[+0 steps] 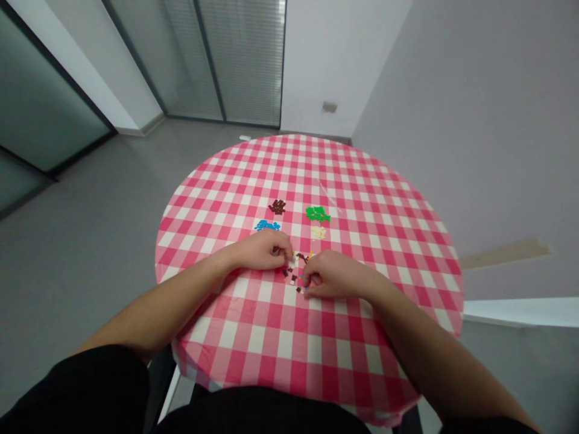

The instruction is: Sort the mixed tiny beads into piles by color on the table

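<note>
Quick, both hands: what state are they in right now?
Left hand: curled, fingertips at the small plastic bricks; holding cannot be told.
Right hand: curled at the same bricks; holding cannot be told.

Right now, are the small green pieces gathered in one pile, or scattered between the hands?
Gathered. The green pieces lie close together in one pile on the checked tablecloth, apart from the left hand and right hand.
</note>
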Available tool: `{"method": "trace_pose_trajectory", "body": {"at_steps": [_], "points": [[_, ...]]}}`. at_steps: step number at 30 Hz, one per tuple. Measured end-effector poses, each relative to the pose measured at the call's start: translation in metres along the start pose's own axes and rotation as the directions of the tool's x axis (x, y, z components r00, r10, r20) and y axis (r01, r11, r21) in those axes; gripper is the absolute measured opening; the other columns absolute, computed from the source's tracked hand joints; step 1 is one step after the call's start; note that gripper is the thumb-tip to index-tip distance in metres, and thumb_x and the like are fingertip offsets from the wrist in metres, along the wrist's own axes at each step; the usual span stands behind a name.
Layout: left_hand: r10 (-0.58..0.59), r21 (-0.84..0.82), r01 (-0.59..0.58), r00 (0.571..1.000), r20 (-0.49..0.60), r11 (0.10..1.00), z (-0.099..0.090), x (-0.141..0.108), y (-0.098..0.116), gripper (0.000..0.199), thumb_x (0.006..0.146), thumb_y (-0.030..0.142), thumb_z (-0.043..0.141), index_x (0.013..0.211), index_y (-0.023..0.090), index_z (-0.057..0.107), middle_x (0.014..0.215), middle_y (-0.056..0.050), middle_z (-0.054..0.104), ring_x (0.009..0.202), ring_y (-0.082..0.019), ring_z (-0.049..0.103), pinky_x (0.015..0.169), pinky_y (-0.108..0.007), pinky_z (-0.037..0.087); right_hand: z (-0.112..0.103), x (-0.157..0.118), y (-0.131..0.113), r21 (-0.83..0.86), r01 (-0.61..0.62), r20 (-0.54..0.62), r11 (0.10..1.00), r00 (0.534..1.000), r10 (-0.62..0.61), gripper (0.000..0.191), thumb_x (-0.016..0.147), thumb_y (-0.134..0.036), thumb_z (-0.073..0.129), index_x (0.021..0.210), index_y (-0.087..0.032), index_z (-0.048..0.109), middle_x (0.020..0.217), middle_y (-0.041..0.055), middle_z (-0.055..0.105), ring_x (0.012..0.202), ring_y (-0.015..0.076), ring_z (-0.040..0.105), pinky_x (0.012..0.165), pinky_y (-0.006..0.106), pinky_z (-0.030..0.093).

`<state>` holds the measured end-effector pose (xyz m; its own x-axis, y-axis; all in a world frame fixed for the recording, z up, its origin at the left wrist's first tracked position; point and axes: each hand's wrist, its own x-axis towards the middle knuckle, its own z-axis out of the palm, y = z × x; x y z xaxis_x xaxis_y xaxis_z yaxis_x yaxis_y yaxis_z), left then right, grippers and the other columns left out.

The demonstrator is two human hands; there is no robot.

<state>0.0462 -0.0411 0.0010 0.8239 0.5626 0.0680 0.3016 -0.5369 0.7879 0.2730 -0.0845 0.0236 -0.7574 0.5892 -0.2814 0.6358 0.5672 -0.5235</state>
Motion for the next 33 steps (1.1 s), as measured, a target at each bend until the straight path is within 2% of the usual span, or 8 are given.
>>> {"method": "trace_pose_trajectory", "body": {"at_steps": [4,11,16,23,28,31,33], "points": [[-0.002,0.008,0.002,1.0,-0.026,1.0,-0.002,0.0,-0.001,0.026,0.071,0.001,0.054,0.082,0.016,0.073,0.083,-0.003,0.07,0.077,-0.014,0.065,0.073,-0.024,0.049,0.004,0.005,-0.003,-0.035,-0.009,-0.001,0.999,1.0,0.009,0.014,0.077,-0.027,0.077,0.089,-0.022,0.079,0.076,0.0015,0.072,0.064,0.0135,0.059,0.056,0.025,0.034],[-0.03,-0.001,0.03,0.996,-0.084,1.0,-0.002,0.001,-0.004,0.025,0.07,0.002,0.052,0.077,0.016,0.072,0.079,-0.002,0.069,0.073,-0.013,0.063,0.07,-0.023,0.048,0.004,0.005,-0.007,-0.049,0.029,-0.003,0.998,1.0,-0.029,0.01,0.081,-0.018,0.069,0.082,-0.023,0.078,0.075,0.0014,0.073,0.063,0.0139,0.059,0.058,0.026,0.036],[-0.017,0.02,0.019,0.996,-0.089,1.0,-0.001,0.001,-0.006,0.026,0.07,0.002,0.051,0.077,0.016,0.072,0.08,-0.002,0.069,0.074,-0.013,0.063,0.072,-0.022,0.048,0.006,0.007,-0.004,-0.015,0.056,-0.029,0.998,0.998,-0.056,0.014,0.081,-0.018,0.068,0.09,-0.023,0.078,0.086,0.0023,0.076,0.071,0.0155,0.064,0.064,0.026,0.04],[-0.012,0.04,0.015,0.996,-0.084,0.999,-0.001,0.001,-0.005,0.026,0.07,0.001,0.051,0.077,0.016,0.071,0.079,-0.002,0.069,0.075,-0.013,0.063,0.071,-0.022,0.047,0.009,0.009,-0.007,-0.017,0.092,-0.023,0.996,0.995,-0.093,0.019,0.078,-0.009,0.062,0.082,-0.021,0.076,0.08,0.0019,0.074,0.067,0.0141,0.06,0.064,0.026,0.039],[-0.021,0.012,0.022,0.995,-0.101,1.0,-0.001,0.001,-0.005,0.026,0.069,0.001,0.051,0.076,0.017,0.071,0.079,-0.001,0.069,0.073,-0.013,0.063,0.07,-0.022,0.048,0.0,0.003,0.002,0.036,0.078,-0.149,0.996,0.986,-0.072,0.016,0.077,-0.01,0.061,0.079,-0.018,0.075,0.07,0.0014,0.069,0.058,0.011,0.053,0.059,0.024,0.036],[-0.018,0.01,0.019,0.994,-0.104,1.0,0.0,0.001,-0.006,0.027,0.07,0.001,0.051,0.077,0.017,0.072,0.079,-0.002,0.069,0.073,-0.013,0.063,0.071,-0.022,0.048,-0.009,-0.003,0.014,0.132,0.035,-0.247,0.991,0.969,-0.001,0.013,0.08,-0.016,0.062,0.08,-0.018,0.074,0.073,0.0025,0.07,0.061,0.0117,0.056,0.06,0.024,0.038],[-0.008,0.014,0.01,0.995,-0.1,1.0,0.0,0.002,-0.007,0.027,0.07,0.002,0.051,0.077,0.017,0.072,0.079,-0.002,0.069,0.073,-0.013,0.063,0.071,-0.022,0.048,-0.015,-0.008,0.022,0.2,-0.002,-0.266,0.98,0.962,0.056,0.012,0.082,-0.021,0.062,0.083,-0.018,0.074,0.074,0.0025,0.071,0.062,0.0121,0.057,0.06,0.023,0.039]]}}
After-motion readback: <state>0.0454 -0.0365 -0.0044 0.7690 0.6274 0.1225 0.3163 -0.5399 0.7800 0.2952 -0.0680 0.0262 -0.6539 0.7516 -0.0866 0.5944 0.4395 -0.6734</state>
